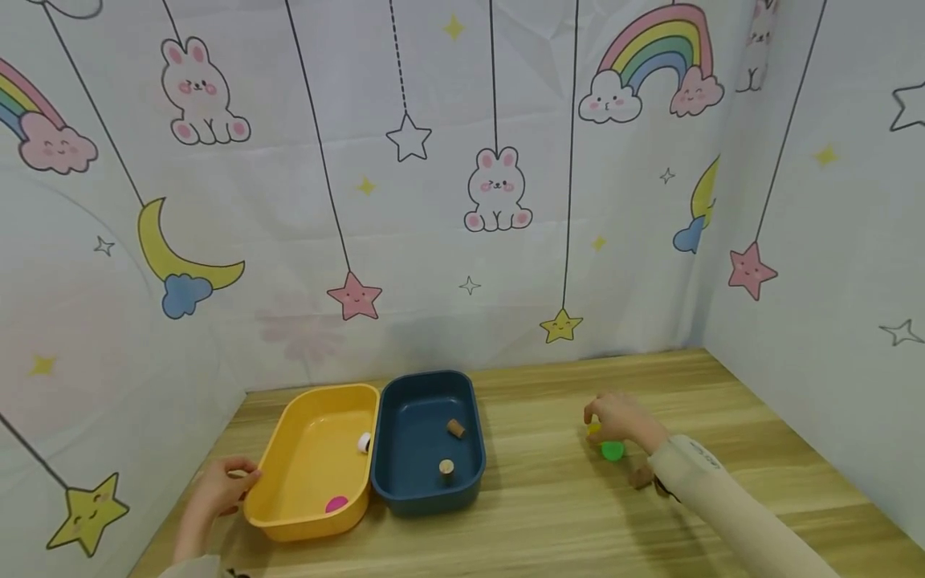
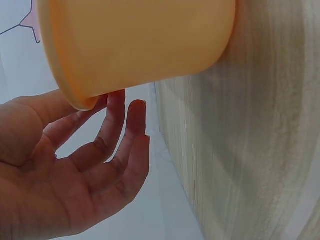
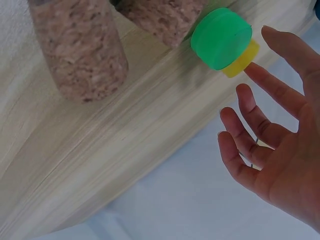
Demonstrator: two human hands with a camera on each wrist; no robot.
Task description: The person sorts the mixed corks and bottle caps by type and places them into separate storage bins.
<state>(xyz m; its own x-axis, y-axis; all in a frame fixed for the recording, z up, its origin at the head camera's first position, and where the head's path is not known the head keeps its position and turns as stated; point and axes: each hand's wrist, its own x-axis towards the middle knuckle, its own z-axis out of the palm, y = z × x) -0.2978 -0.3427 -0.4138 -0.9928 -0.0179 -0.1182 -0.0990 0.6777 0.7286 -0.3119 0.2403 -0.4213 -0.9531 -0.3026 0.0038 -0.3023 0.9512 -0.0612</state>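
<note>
My left hand (image 1: 220,486) is at the left side of a yellow plastic tub (image 1: 311,530), gripping its rim between thumb and fingers; the thumb tip is hidden behind the lip in the left wrist view. To the right, my right hand (image 1: 623,419) reaches over a yellow bottle cap (image 3: 242,60) and a green bottle cap (image 3: 220,39). One fingertip meets the yellow cap's edge, while the thumb stands apart from it. Close by lie two speckled brown corks, one cork (image 3: 82,52) nearer the wrist and another cork (image 3: 160,17) beside the green cap.
A dark blue tub (image 1: 426,506) adjoins the yellow one and contains a brown cork (image 1: 456,429) and a pale-ended cork (image 1: 446,467). Inside the yellow tub are a magenta cap (image 1: 336,504) and a white cap (image 1: 364,442). Patterned cloth (image 1: 433,241) walls the wooden table (image 1: 549,530).
</note>
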